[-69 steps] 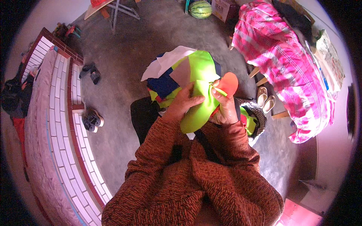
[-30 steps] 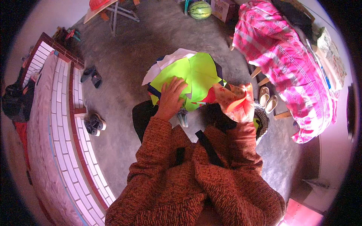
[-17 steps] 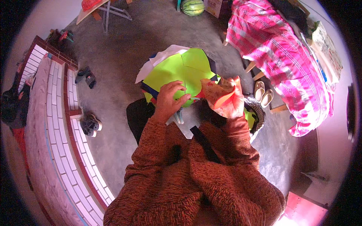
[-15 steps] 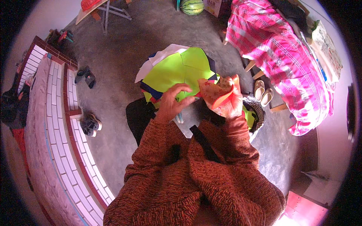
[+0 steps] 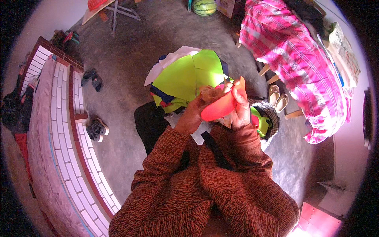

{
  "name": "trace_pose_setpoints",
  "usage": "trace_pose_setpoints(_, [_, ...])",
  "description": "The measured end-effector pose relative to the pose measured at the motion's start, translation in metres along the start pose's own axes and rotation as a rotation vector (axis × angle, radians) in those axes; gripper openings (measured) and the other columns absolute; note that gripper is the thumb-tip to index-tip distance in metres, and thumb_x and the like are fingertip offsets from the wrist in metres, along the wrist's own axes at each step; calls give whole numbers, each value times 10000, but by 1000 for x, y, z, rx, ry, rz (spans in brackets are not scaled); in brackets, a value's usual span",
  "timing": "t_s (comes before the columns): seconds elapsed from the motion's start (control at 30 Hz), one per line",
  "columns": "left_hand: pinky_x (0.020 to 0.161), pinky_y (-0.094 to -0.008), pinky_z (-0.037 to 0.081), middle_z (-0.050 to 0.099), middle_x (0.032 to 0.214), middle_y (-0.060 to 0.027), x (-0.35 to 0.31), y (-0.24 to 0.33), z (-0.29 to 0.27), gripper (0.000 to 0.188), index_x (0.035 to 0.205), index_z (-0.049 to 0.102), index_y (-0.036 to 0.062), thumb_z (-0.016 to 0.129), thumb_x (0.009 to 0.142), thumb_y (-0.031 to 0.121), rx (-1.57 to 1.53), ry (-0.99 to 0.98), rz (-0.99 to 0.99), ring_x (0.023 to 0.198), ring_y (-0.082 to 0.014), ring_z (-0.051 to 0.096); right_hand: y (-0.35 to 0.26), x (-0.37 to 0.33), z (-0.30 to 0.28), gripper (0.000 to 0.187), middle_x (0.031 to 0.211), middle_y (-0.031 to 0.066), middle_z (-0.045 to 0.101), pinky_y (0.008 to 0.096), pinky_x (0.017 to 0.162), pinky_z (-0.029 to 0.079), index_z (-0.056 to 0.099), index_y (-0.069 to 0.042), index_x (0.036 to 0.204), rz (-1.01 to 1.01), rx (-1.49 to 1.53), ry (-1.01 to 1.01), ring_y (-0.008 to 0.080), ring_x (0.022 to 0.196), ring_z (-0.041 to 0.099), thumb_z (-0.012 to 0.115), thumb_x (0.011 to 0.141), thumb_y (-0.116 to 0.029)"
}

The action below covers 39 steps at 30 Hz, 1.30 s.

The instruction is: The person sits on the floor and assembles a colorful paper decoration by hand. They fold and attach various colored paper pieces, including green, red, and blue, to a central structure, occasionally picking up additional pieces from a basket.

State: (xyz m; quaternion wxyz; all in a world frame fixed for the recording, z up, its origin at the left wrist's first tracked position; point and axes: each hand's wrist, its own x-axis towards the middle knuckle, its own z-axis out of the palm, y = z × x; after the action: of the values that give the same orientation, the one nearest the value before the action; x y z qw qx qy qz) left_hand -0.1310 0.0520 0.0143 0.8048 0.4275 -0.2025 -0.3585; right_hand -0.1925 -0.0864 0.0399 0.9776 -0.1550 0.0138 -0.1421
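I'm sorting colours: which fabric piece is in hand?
The orange piece, between left hand and right hand; lime pieces, pale piece and navy piece lie beyond.

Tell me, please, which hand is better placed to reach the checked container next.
Probably the right hand: it is nearer the checked container, while the left hand is farther off, both hands holding the orange piece.

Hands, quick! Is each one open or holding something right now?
Left hand: closed on the orange piece, partly hidden behind it.
Right hand: closed on the same piece.
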Motion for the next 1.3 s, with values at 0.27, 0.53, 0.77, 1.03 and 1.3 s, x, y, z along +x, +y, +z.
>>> trace_pose_setpoints(0.27, [817,-312,504,594,1056,-84,-12,22,0,266,1095,552,23,553,832,65,-15,276,-48,934,-169,601,-5,6,-2,360,1196,148,545,456,1006,343,488,-120,1177,-117,-106,-90,288,1130,483,589,873,-284])
trace_pose_setpoints(0.53, [791,-327,521,592,1055,-121,-6,22,-16,290,1091,539,-18,518,802,-12,-111,218,105,930,-212,615,-12,11,-23,368,1202,178,536,468,1035,321,461,-98,1221,-162,-155,-23,309,1161,480,563,891,-227])
trace_pose_setpoints(0.77, [848,-338,513,582,1101,-111,-20,53,-46,339,1150,520,-6,520,811,-21,161,422,343,988,-212,599,-39,26,-29,438,1119,142,557,441,926,421,391,-121,1289,-459,-453,162,281,1022,549,534,877,-68])
trace_pose_setpoints(1.03, [865,-340,508,549,1164,-110,-22,56,-74,395,1206,475,0,534,816,-27,-71,548,320,1037,-210,573,-39,92,-12,677,1353,136,356,455,964,315,348,-152,1372,-563,-2119,38,285,1254,314,643,782,-306])
trace_pose_setpoints(1.3, [941,-347,422,524,1175,-133,-25,61,-86,333,1165,492,-28,495,850,82,89,533,387,1072,-219,525,33,73,-47,952,1488,194,97,613,1044,118,197,-235,1445,-254,-2442,-474,430,1357,98,663,680,-557])
